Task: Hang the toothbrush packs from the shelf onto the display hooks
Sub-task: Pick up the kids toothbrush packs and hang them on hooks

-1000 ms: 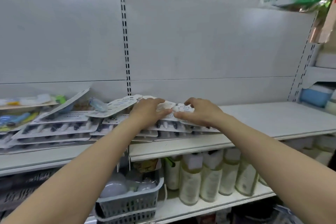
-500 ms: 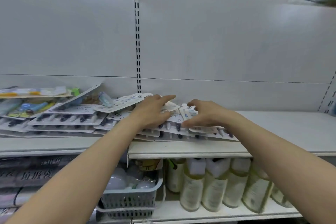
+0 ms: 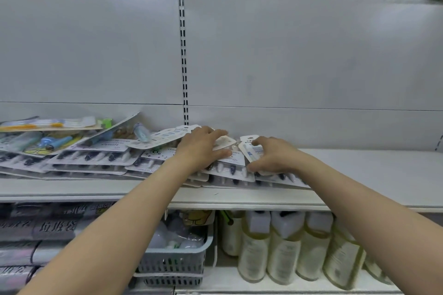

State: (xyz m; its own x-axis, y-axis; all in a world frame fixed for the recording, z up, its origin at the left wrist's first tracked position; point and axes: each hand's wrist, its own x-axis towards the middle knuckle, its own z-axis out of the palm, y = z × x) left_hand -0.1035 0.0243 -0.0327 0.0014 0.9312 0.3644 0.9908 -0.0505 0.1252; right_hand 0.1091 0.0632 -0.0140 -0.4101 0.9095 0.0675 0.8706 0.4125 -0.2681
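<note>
Evidently pick-up step. Left grip (image 3: 201, 148) lay flat, fingers straight, pinning toothbrush packs (image 3: 96, 158) heaped on shelf (image 3: 371, 170); right grip (image 3: 275, 158) curled round top pack (image 3: 249, 148). Peeling one only, hang-hole end free, seemed best.

You have one view, from the wide-angle camera on your head, and its lens bows straight edges near the borders. It faces the white back panel (image 3: 299, 55) square on, tipped slightly down; the panel fills the upper half, its slotted upright (image 3: 183, 55) just left of centre. The shelf (image 3: 364, 170) crosses the middle with the toothbrush packs (image 3: 96, 158) heaped left of centre, near enough that your forearms (image 3: 119, 235) reach it from the bottom corners. Your left hand (image 3: 200, 148) and right hand (image 3: 275, 157) lie close together at mid-frame. Below, the bottles (image 3: 285, 251) and basket (image 3: 175, 263) on the lower shelf (image 3: 230, 281) sit along the bottom edge.
</note>
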